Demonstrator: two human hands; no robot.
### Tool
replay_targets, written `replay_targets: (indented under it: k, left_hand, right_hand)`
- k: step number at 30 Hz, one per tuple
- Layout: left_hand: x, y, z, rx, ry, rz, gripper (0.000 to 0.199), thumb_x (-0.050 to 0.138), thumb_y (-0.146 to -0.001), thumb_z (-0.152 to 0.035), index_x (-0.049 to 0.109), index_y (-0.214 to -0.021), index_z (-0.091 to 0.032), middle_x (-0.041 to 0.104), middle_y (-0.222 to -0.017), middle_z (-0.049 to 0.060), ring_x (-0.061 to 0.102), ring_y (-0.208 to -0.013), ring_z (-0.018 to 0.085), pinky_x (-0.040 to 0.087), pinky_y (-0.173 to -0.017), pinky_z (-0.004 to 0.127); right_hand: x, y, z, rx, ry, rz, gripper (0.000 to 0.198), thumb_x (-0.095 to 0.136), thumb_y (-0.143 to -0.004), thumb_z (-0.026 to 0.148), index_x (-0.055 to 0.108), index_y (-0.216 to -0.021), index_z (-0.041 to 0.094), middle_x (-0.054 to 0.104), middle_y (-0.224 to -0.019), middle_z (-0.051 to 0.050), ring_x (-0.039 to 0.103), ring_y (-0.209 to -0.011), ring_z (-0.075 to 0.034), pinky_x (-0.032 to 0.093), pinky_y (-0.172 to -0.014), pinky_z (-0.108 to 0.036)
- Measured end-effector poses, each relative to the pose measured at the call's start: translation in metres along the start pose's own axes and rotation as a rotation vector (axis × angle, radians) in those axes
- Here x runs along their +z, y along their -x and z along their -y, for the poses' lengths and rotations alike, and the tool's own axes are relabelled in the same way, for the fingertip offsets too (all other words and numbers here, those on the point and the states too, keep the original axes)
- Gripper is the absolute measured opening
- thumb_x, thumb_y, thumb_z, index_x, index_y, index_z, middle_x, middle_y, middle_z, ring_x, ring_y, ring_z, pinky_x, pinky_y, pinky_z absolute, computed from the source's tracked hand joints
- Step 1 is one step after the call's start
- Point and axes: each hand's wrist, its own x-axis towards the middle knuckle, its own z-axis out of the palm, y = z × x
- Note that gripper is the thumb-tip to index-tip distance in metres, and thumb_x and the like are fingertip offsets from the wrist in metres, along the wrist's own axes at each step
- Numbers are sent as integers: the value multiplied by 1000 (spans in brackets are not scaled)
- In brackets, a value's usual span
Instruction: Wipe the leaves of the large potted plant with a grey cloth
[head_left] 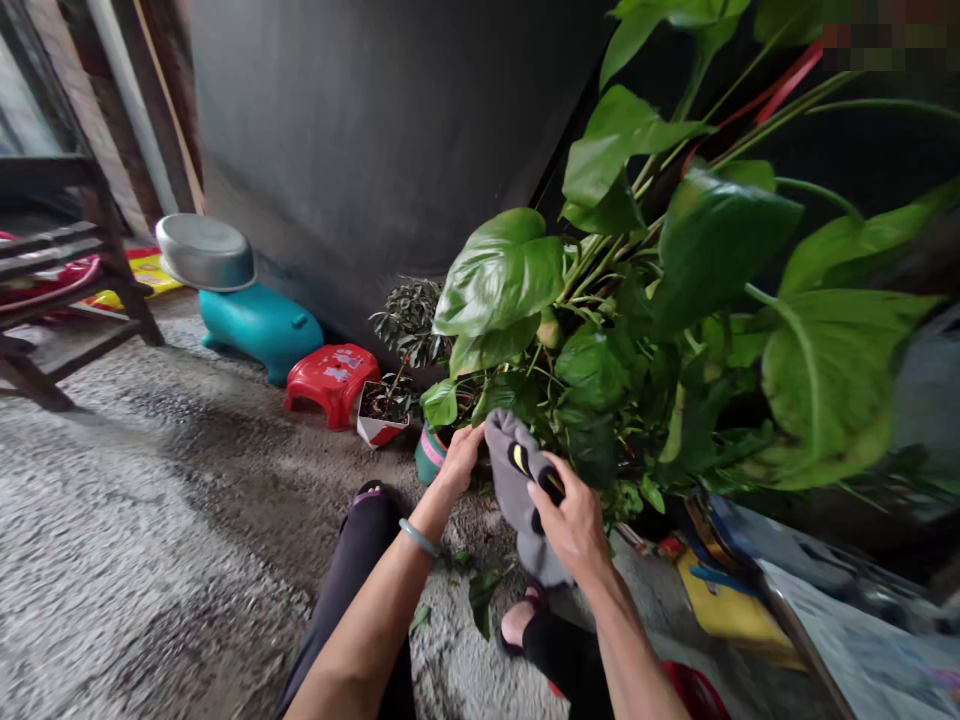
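Note:
My right hand grips a grey cloth with black and yellow patches, and its lower end hangs down in front of my foot. Just left of the cloth is my left hand, its fingers drawn together at the plant's lower leaves. Whether those fingers pinch a leaf, a stem or the cloth's edge, I cannot tell. The large green-leaved plant spreads above and to the right of both hands. Beside my left hand stands a green pot with a pink band, partly hidden by leaves.
To the left are a red stool, a small potted plant, and a teal animal-shaped seat bearing a metal basin. A wooden chair stands far left. Fallen leaves lie between my feet. Stacked flat items fill the lower right.

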Motion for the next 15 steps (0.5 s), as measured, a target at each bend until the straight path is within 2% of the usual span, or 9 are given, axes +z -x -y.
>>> replay_targets:
  k: [2,4,6,8,9,12,15]
  left_hand:
    - [-4,-3,-1,-13,31,-16,45,86,-64,-56,59,-67,-20,59,-61,-3,55,-58,13,46,-57,25]
    - [-4,-3,0,-17,77,39,44,87,-63,-55,63,-71,-19,65,-67,-1,59,-63,15,50,-61,27]
    - [2,0,2,-20,82,108,43,86,-63,-55,69,-79,-19,73,-80,4,66,-73,19,54,-65,30]
    - [9,5,6,-28,56,149,43,85,-65,-55,73,-84,-18,76,-85,6,69,-77,22,56,-67,32]
    - [12,6,8,-36,35,169,42,84,-66,-55,74,-84,-18,76,-84,6,69,-76,22,56,-67,32]
    - [11,8,13,-39,-30,192,35,84,-66,-50,73,-78,-18,75,-74,5,68,-70,21,55,-66,32]
    - [-5,1,6,-25,-52,79,34,88,-61,-44,72,-73,-17,72,-67,5,67,-65,21,54,-64,32]
  right_hand:
    - [-13,16,-3,54,-43,-14,44,62,-81,47,78,-111,18,82,-108,-15,78,-102,-37,62,-91,-49]
    - [-33,18,3,51,-54,-158,44,66,-80,51,78,-111,21,82,-103,-12,78,-97,-34,63,-86,-45]
    - [-44,4,13,-3,-21,-365,49,69,-79,52,76,-117,21,82,-107,-12,77,-100,-33,62,-88,-44]
    - [-39,-15,18,-64,19,-477,55,68,-78,49,73,-124,19,80,-116,-14,75,-107,-33,60,-95,-46]
    - [-30,-22,18,-85,33,-456,55,68,-77,45,72,-125,19,78,-120,-15,74,-110,-34,59,-97,-47]
    - [3,-24,9,-105,33,-213,49,64,-74,34,74,-120,20,78,-121,-16,74,-111,-36,58,-99,-52]
    - [16,-3,-6,10,-75,-106,38,66,-71,34,78,-106,25,81,-110,-14,75,-104,-38,59,-94,-52]
